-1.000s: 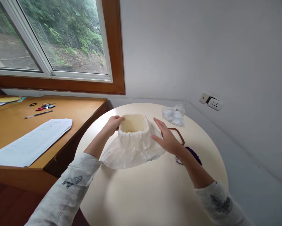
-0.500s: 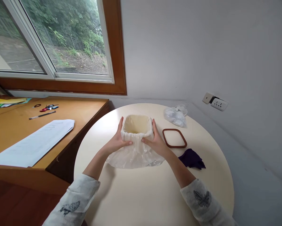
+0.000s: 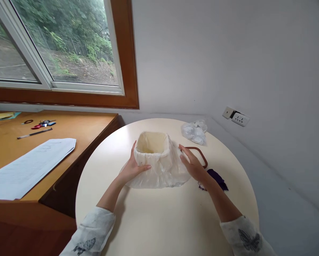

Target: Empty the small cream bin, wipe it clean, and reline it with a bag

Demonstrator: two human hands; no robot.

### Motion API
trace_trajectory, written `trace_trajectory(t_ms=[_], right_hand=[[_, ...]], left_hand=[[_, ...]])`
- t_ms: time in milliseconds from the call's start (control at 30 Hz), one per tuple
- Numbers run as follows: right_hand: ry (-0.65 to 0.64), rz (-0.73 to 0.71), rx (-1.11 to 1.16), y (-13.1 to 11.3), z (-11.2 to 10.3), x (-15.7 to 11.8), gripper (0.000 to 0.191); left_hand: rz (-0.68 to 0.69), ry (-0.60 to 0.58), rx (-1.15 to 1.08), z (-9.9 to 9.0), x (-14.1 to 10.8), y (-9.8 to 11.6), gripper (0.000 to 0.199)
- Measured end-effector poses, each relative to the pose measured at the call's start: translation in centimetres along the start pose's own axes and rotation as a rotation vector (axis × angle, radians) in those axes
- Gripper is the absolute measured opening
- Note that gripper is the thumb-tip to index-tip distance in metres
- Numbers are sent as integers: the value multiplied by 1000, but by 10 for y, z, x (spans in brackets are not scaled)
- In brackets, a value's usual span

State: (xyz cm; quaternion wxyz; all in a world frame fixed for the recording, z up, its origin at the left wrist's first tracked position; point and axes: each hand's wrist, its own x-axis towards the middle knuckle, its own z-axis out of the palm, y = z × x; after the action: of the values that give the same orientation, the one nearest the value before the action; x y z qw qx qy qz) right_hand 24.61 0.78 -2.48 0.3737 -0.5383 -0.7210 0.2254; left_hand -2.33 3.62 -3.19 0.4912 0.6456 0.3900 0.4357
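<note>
A squarish bin [image 3: 152,143], lined with a translucent white plastic bag [image 3: 162,172], stands upright on the round cream table [image 3: 159,217]. The bag folds over the rim and spreads round the base. My left hand [image 3: 133,167] grips the bin's left side, thumb across the front. At the right, my right hand [image 3: 193,163] has its fingers apart, beside the bag and over the left part of a brown rounded-square frame [image 3: 204,158]. Whether its fingertips touch the frame is unclear. A dark purple cloth [image 3: 218,177] lies behind my right wrist.
A crumpled clear plastic bag [image 3: 194,131] lies at the table's back right. On the wooden desk [image 3: 95,124] at left are papers [image 3: 39,163], a pen [image 3: 34,133] and keys [image 3: 45,123]. The wall holds a socket [image 3: 241,119].
My right hand has let go of the bin and moved right, towards the brown frame. The bag now bulges out further on the right. The view has shifted slightly right.
</note>
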Motion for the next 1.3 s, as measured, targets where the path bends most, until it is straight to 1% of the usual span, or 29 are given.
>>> trace_trajectory(t_ms=[33,67,133,200,333,433,500,567,667,700,767,800,867,933,967,1033,1167,1233,1300], right_hand=[[13,22,-110,8,-4,-1,42],[10,49,-239,16,-8,-3,35],[-51,106,-463,31,-11,-5,25],[-121,140,-550,42,-11,-9,19],[-176,163,-555,48,-4,-12,15],[-172,187,-577,46,-1,-10,12],[-151,203,-592,43,-2,-9,10],[-117,221,-599,40,-7,-8,10],[-42,256,-579,33,-19,-5,14],[-1,266,-542,30,-23,-4,15],[110,262,-424,21,-32,0,16],[166,236,-353,16,-36,3,16],[248,131,-241,2,-41,10,16],[285,-7,-183,-16,-45,19,17],[291,-71,-171,-26,-45,23,17],[283,-174,-165,-48,-45,31,15],[194,-328,-206,-86,-40,45,15],[159,-392,-224,-98,-36,50,15],[158,-433,-224,-104,-32,55,14]], left_hand=[[0,9,9,1,0,0,115],[3,19,19,1,-1,0,114],[13,46,39,3,-1,3,111],[27,86,68,4,-2,4,109],[62,159,139,-1,-2,-2,103],[83,214,198,-6,-1,-12,96],[98,238,220,-9,0,-16,92],[113,227,207,-11,0,-18,92],[168,209,154,-15,-1,-14,94],[190,220,132,-16,-1,-11,89],[225,283,86,-20,0,-4,70],[233,343,66,-22,2,1,59],[231,505,26,-28,9,11,39],[206,650,-42,-35,20,23,25],[192,687,-88,-39,26,29,20],[159,683,-155,-45,38,42,16],[101,546,-200,-50,53,71,17],[98,503,-168,-49,55,82,22],[84,461,-73,-47,55,89,27]])
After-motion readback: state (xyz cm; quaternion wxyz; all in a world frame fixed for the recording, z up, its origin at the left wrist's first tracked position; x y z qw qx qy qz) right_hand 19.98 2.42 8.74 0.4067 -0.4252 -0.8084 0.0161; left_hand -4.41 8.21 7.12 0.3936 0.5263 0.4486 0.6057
